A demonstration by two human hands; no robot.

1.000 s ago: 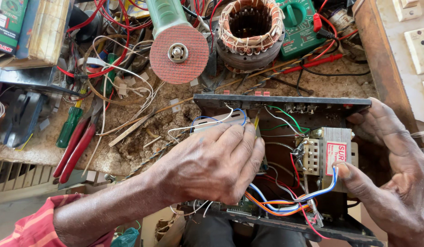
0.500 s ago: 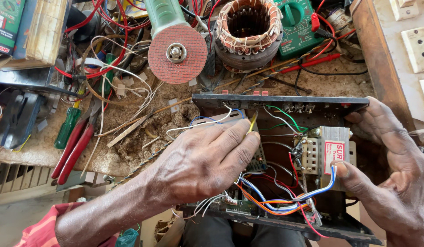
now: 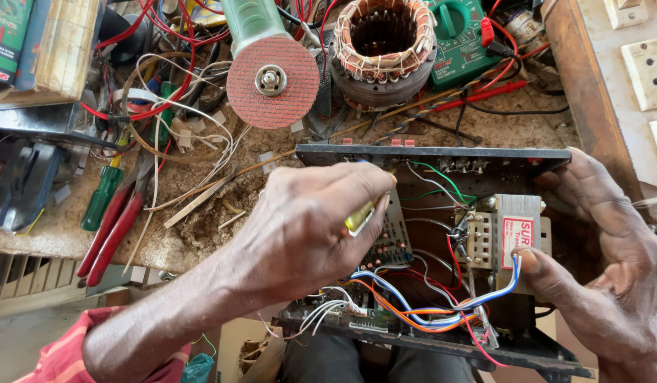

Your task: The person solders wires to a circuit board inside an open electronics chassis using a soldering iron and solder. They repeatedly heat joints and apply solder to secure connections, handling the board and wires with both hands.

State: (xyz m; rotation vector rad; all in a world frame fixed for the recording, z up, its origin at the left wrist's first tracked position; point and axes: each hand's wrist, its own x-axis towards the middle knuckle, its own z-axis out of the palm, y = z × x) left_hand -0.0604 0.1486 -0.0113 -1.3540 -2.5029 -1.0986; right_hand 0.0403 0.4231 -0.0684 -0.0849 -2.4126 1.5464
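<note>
An open black electronics chassis (image 3: 427,153) lies in front of me, with a circuit board (image 3: 392,237), a metal transformer (image 3: 509,237) and bundles of coloured wires (image 3: 427,305) inside. My left hand (image 3: 307,223) is closed around a tool with a yellow handle (image 3: 362,216), held over the circuit board; the tool's tip is hidden by my fingers. My right hand (image 3: 605,276) grips the chassis's right side, its thumb pressing on the transformer's lower edge.
Beyond the chassis sit an angle grinder with a red disc (image 3: 271,81), a copper-wound motor stator (image 3: 383,42) and a green multimeter (image 3: 463,35). Red-handled pliers (image 3: 115,230), a green screwdriver (image 3: 101,198) and tangled wires lie at the left. White wall sockets (image 3: 647,71) are at the right.
My left hand has shifted and turned over the board, so the yellow tool handle now shows between its fingers. My right hand has stayed on the chassis.
</note>
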